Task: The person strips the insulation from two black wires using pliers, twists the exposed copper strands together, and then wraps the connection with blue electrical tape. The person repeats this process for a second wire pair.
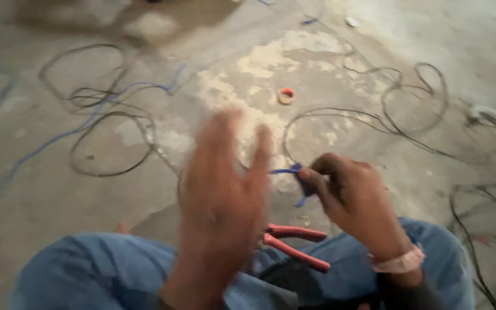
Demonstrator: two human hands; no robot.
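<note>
My right hand (354, 198) pinches a short piece of blue wire (290, 172) between thumb and fingers, just above my lap. My left hand (225, 204) is raised in front of me, blurred, fingers spread and holding nothing. Its fingertips come close to the blue wire's left end. Red-handled pliers (294, 244) lie on my lap between the two hands, partly hidden by the left hand. I sit on a concrete floor in blue jeans (87, 270).
Loops of black cable (110, 138) lie on the floor at left, more black cable (414, 103) at right. A long blue wire (58, 138) runs across the left. A small roll of tape (286, 95) rests on the floor ahead.
</note>
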